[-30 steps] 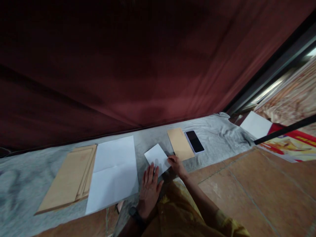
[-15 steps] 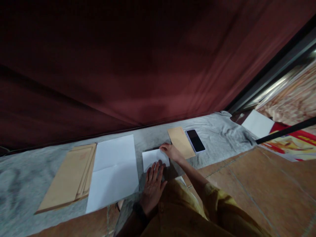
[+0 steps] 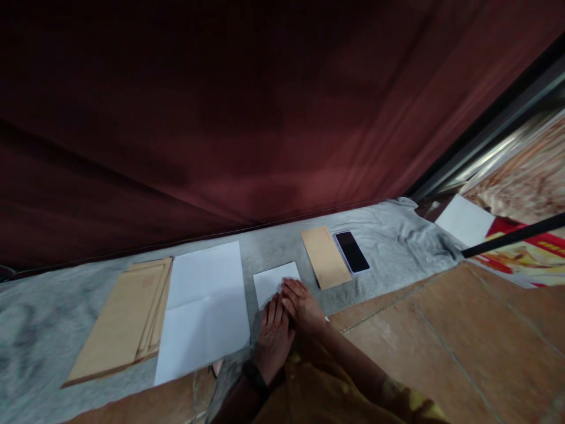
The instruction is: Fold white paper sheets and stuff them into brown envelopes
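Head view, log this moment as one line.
left hand: on small white paper | right hand: on same paper | single brown envelope: beside phone

Right hand (image 3: 302,306): off the far corner it gripped half a second ago, now fingers outstretched over the paper's near part, close beside the left hand (image 3: 274,337).
Small white paper (image 3: 270,284): turned from its earlier diamond-like slant.

A small piece of white paper (image 3: 270,284), straight-edged and blank on its visible face, lies flat just left of a lone tan envelope (image 3: 325,258), its near part hidden from view.
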Demonstrator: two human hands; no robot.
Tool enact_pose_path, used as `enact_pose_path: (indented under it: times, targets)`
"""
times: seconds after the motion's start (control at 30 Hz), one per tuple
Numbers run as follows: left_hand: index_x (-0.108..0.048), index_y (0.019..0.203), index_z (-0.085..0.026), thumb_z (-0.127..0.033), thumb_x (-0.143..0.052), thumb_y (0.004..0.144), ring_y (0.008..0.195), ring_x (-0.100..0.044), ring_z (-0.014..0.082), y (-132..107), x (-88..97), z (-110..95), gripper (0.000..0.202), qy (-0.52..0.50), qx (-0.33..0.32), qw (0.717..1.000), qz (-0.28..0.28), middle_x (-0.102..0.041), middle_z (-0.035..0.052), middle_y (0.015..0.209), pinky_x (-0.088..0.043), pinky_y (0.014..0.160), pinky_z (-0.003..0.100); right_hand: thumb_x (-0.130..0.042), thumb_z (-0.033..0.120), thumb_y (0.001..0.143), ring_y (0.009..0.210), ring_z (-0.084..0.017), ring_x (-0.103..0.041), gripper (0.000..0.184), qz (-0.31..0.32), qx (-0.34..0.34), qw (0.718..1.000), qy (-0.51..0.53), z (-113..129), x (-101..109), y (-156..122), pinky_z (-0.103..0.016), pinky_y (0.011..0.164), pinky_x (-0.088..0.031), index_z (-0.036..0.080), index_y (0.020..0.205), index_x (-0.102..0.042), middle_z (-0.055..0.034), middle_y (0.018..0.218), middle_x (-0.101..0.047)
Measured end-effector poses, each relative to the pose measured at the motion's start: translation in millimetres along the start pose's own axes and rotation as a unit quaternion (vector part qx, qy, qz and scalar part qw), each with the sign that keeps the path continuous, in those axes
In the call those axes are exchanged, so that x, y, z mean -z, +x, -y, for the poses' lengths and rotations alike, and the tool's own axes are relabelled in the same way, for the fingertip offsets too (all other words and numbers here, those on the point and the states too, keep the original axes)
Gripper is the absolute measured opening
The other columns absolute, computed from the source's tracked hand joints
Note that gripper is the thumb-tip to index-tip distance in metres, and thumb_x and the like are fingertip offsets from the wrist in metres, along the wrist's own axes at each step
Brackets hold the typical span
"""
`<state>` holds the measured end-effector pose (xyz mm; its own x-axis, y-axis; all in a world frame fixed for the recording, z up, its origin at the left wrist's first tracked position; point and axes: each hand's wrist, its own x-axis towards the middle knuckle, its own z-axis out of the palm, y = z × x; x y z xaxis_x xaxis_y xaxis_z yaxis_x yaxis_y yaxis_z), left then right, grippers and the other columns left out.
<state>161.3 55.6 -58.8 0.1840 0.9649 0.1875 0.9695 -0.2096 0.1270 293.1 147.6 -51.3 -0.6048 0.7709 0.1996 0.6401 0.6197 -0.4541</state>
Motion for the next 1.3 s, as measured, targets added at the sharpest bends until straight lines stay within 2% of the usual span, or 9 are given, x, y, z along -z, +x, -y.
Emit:
enact_pose_path:
  times: [0.1,0.2,0.33,0.5,0.7,0.93,1.13,1.3]
  targets:
    - [-0.04,0.149,-0.009,-0.018,-0.048,0.089,0.149,-0.031,0.0301,-0.2,1.5,1.3,0.062,-0.002,-0.007,1.0,-0.005,-0.041,0.0158,0.158,-0.037,0.118,0.05,-0.049,0.033,0.102,0.145,-0.024,-0.038,0.05,0.016,0.002,0.999,-0.047,1.9,-2.1,-16.2,-0.045,0.119,-0.033,0.018,0.15,-0.044,-0.012,0.156,-0.044]
    - [-0.035,0.152,-0.009,-0.026,-0.047,0.094,0.149,-0.032,0.0287,-3.8,2.5,4.4,0.062,0.0,0.006,1.0,-0.022,-0.04,0.0165,0.158,-0.037,0.118,0.048,-0.05,0.037,0.102,0.147,-0.025,-0.035,0.053,0.029,-0.001,0.997,-0.073,-0.9,2.0,-20.5,-0.047,0.12,-0.031,0.022,0.152,-0.041,-0.0104,0.159,-0.038]
    - [-0.031,0.155,-0.01,-0.038,-0.047,0.097,0.148,-0.034,0.0292,-13.6,1.9,11.2,0.066,0.005,0.025,0.999,-0.044,-0.04,0.0177,0.158,-0.038,0.117,0.048,-0.052,0.037,0.101,0.147,-0.025,-0.034,0.056,0.027,0.005,0.996,-0.087,-5.8,8.1,-25.2,-0.048,0.12,-0.029,0.025,0.154,-0.038,-0.0097,0.16,-0.036]
    - [-0.02,0.157,-0.006,-0.043,-0.046,0.096,0.148,-0.034,0.0326,-22.9,1.8,17.6,0.075,0.017,0.032,0.997,-0.062,-0.038,0.022,0.158,-0.04,0.115,0.051,-0.048,0.038,0.103,0.148,-0.025,-0.033,0.058,0.016,0.008,0.995,-0.095,-10.3,13.1,-35.6,-0.048,0.12,-0.028,0.023,0.156,-0.032,-0.0099,0.161,-0.034]
    - [-0.011,0.159,-0.008,-0.037,-0.049,0.095,0.149,-0.032,0.0331,-19.5,6.4,10.6,0.08,0.007,0.052,0.997,-0.052,-0.03,0.0225,0.161,-0.037,0.117,0.053,-0.05,0.038,0.101,0.146,-0.025,-0.037,0.06,0.023,-0.012,0.996,-0.089,-12.6,15.6,-41.6,-0.047,0.12,-0.028,0.023,0.157,-0.031,-0.0087,0.159,-0.038]
    - [-0.022,0.158,-0.012,-0.019,-0.053,0.086,0.152,-0.025,0.0305,-0.1,11.6,-8.6,0.079,-0.014,0.019,1.0,0.0,-0.032,0.0149,0.162,-0.03,0.121,0.051,-0.053,0.034,0.1,0.145,-0.027,-0.038,0.052,0.034,-0.025,0.995,-0.088,-5.7,17.7,-41.1,-0.051,0.118,-0.03,0.03,0.151,-0.043,-0.0077,0.16,-0.038]
    - [-0.029,0.156,-0.014,-0.019,-0.051,0.085,0.151,-0.028,0.029,-3.3,14.5,2.2,0.074,0.004,0.0,1.0,0.011,-0.035,0.0133,0.161,-0.031,0.121,0.05,-0.045,0.03,0.102,0.14,-0.026,-0.042,0.045,0.009,-0.069,0.996,-0.054,-5.6,15.7,-26.7,-0.047,0.116,-0.033,0.023,0.147,-0.049,-0.0092,0.154,-0.046]
    - [-0.023,0.157,-0.011,-0.017,-0.049,0.084,0.151,-0.028,0.0278,-10.6,12.6,9.6,0.078,0.021,-0.01,1.0,0.006,-0.034,0.0143,0.161,-0.03,0.122,0.048,-0.043,0.022,0.099,0.124,-0.028,-0.053,0.046,-0.029,-0.165,0.985,-0.025,-11.5,8.1,3.0,-0.046,0.107,-0.041,0.017,0.144,-0.05,-0.0143,0.141,-0.056]
